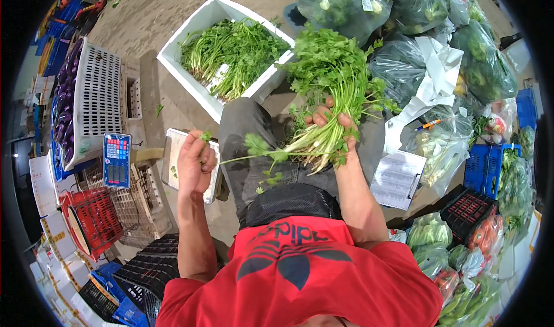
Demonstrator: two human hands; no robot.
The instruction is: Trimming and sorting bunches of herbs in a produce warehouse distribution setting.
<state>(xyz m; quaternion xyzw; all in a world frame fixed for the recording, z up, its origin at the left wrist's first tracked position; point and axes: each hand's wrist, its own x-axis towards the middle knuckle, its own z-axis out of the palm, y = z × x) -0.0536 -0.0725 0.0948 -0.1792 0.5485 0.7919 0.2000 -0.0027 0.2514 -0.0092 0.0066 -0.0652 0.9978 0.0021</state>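
Observation:
A thick bunch of leafy coriander, pale stems and roots toward me, lies across my right hand. That hand is closed around the stems above my lap. Off to its left, my left hand is raised with its fingers pinched together. A thin coriander sprig stretches between these fingers and the bunch, and a small green leaf shows at the fingertips. In front of my knee stands a white foam box with more coriander lying in it.
A white tray and a blue scale display are at my left, beside a white crate of eggplants. Bagged vegetables crowd the far right. A clipboard with paper lies beside my right forearm, near a blue basket.

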